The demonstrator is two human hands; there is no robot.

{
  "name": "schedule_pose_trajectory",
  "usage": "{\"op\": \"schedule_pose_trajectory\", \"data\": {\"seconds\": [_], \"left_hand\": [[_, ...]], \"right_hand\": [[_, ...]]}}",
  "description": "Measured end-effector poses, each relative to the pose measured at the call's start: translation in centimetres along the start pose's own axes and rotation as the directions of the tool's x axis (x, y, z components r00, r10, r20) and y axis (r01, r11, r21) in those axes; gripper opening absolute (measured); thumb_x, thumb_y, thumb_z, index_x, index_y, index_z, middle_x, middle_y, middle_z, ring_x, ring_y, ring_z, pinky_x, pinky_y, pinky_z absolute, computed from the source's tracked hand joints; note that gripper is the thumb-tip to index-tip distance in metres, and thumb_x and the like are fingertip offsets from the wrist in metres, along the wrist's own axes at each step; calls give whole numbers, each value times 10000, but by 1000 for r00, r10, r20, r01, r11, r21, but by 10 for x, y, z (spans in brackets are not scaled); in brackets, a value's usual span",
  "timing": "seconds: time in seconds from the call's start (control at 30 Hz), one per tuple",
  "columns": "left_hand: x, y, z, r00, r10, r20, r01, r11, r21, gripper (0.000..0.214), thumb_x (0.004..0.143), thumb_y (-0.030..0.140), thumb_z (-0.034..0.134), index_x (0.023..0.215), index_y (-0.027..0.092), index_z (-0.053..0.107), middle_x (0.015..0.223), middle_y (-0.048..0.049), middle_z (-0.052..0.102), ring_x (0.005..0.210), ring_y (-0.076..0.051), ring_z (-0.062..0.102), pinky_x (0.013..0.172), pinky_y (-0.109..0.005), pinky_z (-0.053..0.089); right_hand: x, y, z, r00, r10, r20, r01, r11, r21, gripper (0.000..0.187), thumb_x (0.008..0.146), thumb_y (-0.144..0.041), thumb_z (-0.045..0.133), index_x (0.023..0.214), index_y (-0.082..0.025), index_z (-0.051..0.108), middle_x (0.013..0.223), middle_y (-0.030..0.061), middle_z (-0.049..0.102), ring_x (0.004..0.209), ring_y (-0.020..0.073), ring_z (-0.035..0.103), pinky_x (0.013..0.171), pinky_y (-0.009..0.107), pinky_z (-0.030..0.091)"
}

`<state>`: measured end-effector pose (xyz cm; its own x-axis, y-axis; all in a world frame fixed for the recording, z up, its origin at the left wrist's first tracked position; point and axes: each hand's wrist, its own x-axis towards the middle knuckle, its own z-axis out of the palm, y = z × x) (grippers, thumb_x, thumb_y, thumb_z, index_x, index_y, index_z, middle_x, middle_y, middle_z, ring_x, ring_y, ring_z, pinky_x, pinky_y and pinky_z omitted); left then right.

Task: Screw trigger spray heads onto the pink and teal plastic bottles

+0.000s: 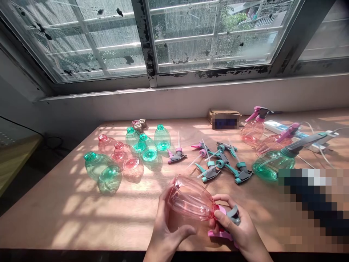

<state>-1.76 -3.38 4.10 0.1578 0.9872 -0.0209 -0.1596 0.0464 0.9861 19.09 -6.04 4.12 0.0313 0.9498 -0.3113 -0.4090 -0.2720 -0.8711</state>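
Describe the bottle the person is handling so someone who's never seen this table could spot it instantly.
Beneath the window, at the near edge of the wooden table, find the clear pink plastic bottle. The left hand cradles it while the right hand holds a pink-and-gray spray trigger head at its neck. No other bottle is in a hand.

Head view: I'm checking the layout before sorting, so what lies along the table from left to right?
Green bottle → pink bottle → upright green bottle → pink-and-gray trigger head → teal-and-gray trigger heads → assembled pink spray bottle → assembled green spray bottle
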Motion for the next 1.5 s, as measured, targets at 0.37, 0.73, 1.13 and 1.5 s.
{"op": "schedule_pose_trajectory", "data": {"seconds": [0.37,0.73,1.13,1.5], "left_hand": [[0,2,2,998,41,-57,-46,995,-83,650,769,335,917,1340,333,607,1659,-75,471,1528,-365,428,1284,-518,295],[2,-1,1,998,54,-16,-54,998,29,667,916,382,779,1521,395,498,1649,-42,490,1554,-331,400,1314,-498,264],[-1,3,13,991,118,-55,-108,981,163,752,898,364,774,1558,453,425,1673,21,443,1576,-294,354,1329,-498,227],[-1,10,8,999,40,33,-45,985,168,734,950,406,721,1580,455,349,1714,26,373,1612,-263,272,1341,-459,185]], "right_hand": [[1,2,-5,998,18,60,-17,1000,-13,585,781,-565,890,1134,-187,617,630,-3,743,511,144,664,594,352,669],[-3,-6,2,999,36,-21,-35,999,22,635,755,-590,902,1156,-200,602,662,-9,735,563,139,674,604,306,651],[-2,-5,4,1000,9,-28,-9,1000,23,642,735,-569,925,1166,-195,632,680,9,759,602,151,689,638,324,670],[-2,-2,3,999,-21,-30,20,1000,-13,617,765,-563,906,1174,-186,639,687,6,762,619,166,712,686,369,687]]}}
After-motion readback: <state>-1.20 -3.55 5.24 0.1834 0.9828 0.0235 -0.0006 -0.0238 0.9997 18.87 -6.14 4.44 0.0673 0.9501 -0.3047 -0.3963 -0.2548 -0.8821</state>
